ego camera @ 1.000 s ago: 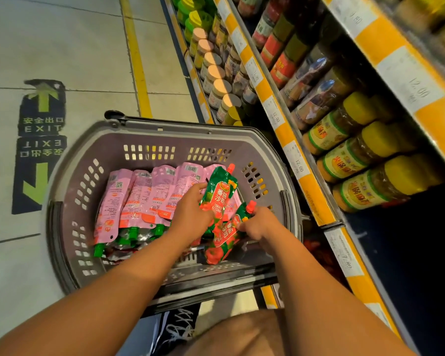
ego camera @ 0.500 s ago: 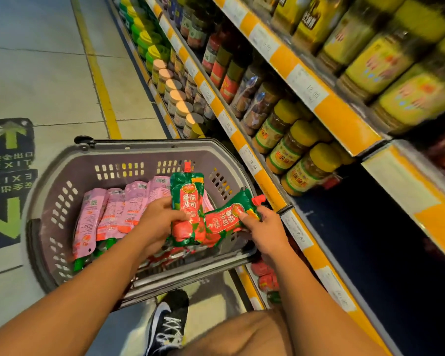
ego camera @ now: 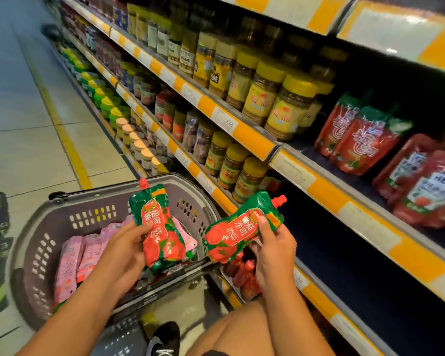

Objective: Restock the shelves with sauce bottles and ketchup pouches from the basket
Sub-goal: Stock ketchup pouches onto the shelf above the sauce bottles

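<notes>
2 pouches up! Left hand [ego camera: 123, 255] has its fingers wrapped round a ketchup pouch [ego camera: 157, 228], upright over the grey basket [ego camera: 49, 222]. Right hand [ego camera: 274, 249] clamps a second pouch [ego camera: 238, 228], tilted, spout aimed right at the shelf [ego camera: 326, 194]. Pink pouches [ego camera: 88, 253] lie in the basket.

— Where does the view look from?

— From the person's head, forward and down, wide-angled, so the straight shelves [ego camera: 254, 140] bow.

— Which way does it face?

— Along the aisle floor [ego camera: 18, 140] on the left, with the shelving running away on the right.

— How near is it?

— Close: both forearms enter from the bottom edge, and the basket [ego camera: 36, 237] sits just below, left of centre.

— Any second view?

— No, only this one.
</notes>
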`<control>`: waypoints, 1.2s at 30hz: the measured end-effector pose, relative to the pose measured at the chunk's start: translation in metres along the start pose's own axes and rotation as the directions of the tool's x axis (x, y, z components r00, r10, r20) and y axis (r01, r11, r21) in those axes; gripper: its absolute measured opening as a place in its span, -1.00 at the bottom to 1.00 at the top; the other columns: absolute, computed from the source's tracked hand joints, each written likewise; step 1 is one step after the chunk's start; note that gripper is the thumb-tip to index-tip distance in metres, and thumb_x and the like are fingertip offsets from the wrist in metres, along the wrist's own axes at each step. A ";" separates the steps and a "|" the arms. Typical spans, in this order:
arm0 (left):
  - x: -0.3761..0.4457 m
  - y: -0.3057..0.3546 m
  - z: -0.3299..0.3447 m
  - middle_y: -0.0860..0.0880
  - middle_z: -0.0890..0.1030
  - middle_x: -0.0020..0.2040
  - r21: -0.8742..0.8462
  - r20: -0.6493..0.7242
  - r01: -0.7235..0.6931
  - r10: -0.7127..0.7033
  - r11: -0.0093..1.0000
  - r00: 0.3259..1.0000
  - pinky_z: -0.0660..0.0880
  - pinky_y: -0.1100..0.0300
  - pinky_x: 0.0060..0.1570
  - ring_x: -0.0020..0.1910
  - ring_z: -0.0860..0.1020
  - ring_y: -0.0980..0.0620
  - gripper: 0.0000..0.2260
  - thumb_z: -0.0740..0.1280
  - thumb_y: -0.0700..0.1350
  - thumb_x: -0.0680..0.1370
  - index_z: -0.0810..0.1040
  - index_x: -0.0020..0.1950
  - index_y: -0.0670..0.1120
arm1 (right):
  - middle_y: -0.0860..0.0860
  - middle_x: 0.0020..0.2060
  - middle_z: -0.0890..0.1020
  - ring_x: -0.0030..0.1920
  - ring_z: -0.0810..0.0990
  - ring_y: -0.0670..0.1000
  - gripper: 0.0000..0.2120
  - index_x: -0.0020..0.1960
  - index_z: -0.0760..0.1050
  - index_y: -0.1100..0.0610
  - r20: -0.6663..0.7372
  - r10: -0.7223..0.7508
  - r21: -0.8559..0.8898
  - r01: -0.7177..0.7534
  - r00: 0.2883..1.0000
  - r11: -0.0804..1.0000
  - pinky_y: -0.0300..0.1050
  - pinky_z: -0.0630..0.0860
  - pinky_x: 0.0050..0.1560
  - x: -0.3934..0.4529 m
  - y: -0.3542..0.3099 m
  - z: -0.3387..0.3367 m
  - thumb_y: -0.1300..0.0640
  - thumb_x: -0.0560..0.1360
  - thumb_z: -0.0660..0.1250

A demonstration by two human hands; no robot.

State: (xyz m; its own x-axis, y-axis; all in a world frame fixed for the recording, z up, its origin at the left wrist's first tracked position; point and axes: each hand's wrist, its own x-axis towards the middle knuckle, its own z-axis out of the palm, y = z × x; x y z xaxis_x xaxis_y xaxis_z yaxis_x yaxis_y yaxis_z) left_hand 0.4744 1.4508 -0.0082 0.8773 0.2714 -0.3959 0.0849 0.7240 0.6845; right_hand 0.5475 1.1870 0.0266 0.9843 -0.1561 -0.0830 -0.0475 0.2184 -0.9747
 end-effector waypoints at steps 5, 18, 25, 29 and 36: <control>-0.046 0.005 0.051 -0.32 0.63 0.25 0.094 0.137 -0.054 0.041 0.994 0.990 0.67 -0.12 0.06 0.13 0.65 -0.22 -0.55 0.38 -0.21 0.50 0.50 0.39 -0.26 | 0.12 0.06 0.74 0.06 0.73 0.06 -0.63 0.19 0.62 0.11 -0.137 0.072 0.327 -0.023 0.988 0.945 -0.04 0.68 -0.10 -0.048 -0.028 -0.033 -0.02 0.44 0.49; -0.125 -0.038 0.169 -0.15 0.72 -0.13 0.249 0.487 -0.228 0.082 0.941 0.870 0.65 0.10 -0.19 -0.18 0.68 -0.04 -0.75 0.41 -0.28 0.50 0.67 0.17 -0.20 | 0.10 0.01 0.75 -0.01 0.74 -0.01 -0.92 0.06 0.66 0.07 -0.386 -0.088 0.477 0.280 0.918 0.833 0.03 0.68 -0.08 -0.116 -0.121 -0.141 0.15 0.60 0.39; -0.162 -0.077 0.230 -0.26 0.69 0.15 0.359 0.610 -0.236 -0.036 0.903 0.792 0.65 0.02 -0.10 0.04 0.71 -0.15 -0.67 0.45 -0.22 0.49 0.61 0.26 -0.21 | 0.07 0.02 0.75 0.04 0.74 0.02 -0.90 -0.04 0.71 0.01 -0.578 -0.212 0.382 0.491 0.788 0.783 -0.03 0.67 -0.10 -0.150 -0.160 -0.221 0.12 0.60 0.42; -0.185 -0.108 0.246 -0.23 0.70 0.14 0.459 0.637 -0.217 -0.149 0.861 0.756 0.65 0.03 -0.10 0.09 0.70 -0.18 -0.70 0.48 -0.15 0.47 0.67 0.21 -0.12 | 0.07 -0.09 0.75 -0.09 0.74 0.01 -0.88 -0.02 0.70 0.10 -0.657 -0.257 0.304 0.561 0.709 0.770 -0.12 0.65 -0.15 -0.165 -0.164 -0.261 0.20 0.61 0.39; -0.220 -0.178 0.251 -0.26 0.71 0.10 0.619 0.607 -0.080 -0.412 0.781 0.680 0.68 -0.11 0.01 -0.01 0.71 -0.21 -0.77 0.46 -0.21 0.46 0.71 0.11 -0.11 | 0.19 -0.11 0.75 -0.19 0.75 0.10 -0.91 0.01 0.71 0.17 -0.536 -0.253 0.125 0.372 0.806 0.920 -0.05 0.64 -0.25 -0.197 -0.159 -0.340 0.20 0.54 0.45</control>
State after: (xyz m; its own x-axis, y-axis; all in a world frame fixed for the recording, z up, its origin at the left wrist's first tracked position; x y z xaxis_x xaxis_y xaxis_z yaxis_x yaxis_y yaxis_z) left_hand 0.3852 1.1034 0.1106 0.8483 -0.4980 -0.1796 0.2890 0.1513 0.9453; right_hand 0.3035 0.8557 0.1272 0.7138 -0.6970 0.0689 0.3442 0.2633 -0.9012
